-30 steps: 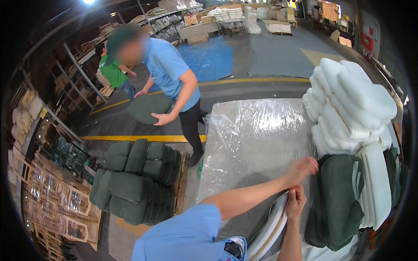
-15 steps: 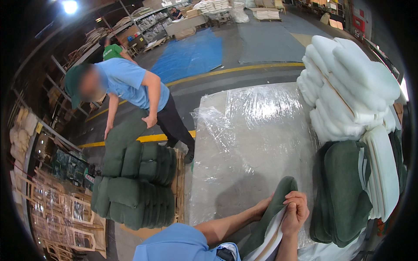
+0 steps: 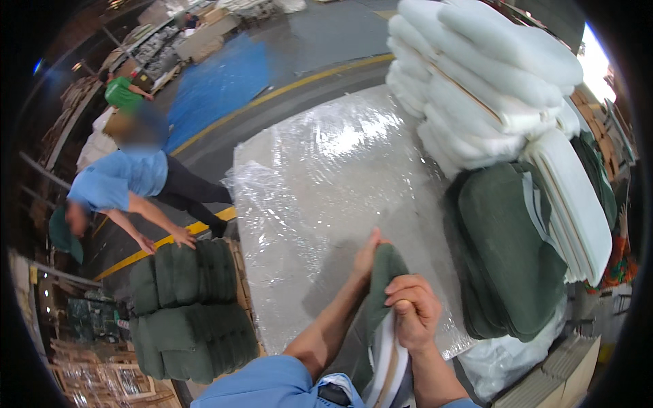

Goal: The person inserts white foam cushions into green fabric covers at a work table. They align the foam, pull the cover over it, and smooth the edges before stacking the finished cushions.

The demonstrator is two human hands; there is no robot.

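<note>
My right hand (image 3: 416, 313): fingers curled tight, pinching the green cover (image 3: 386, 272) at the white pad's (image 3: 389, 360) edge.
My left hand (image 3: 364, 264): against the cover's far side; fingers partly hidden, grip I can't tell.
Cover and pad: between my forearms.
Handling well: I'd pull evenly, pad edge unfolded.
Table film (image 3: 299, 224): wrinkled, might snag.
Right side: dark green covers (image 3: 507, 251), white cushion pile (image 3: 476, 75) crowding my elbow room.
Left side: co-worker (image 3: 129, 182) reaching over green cushions (image 3: 187, 340).
</note>
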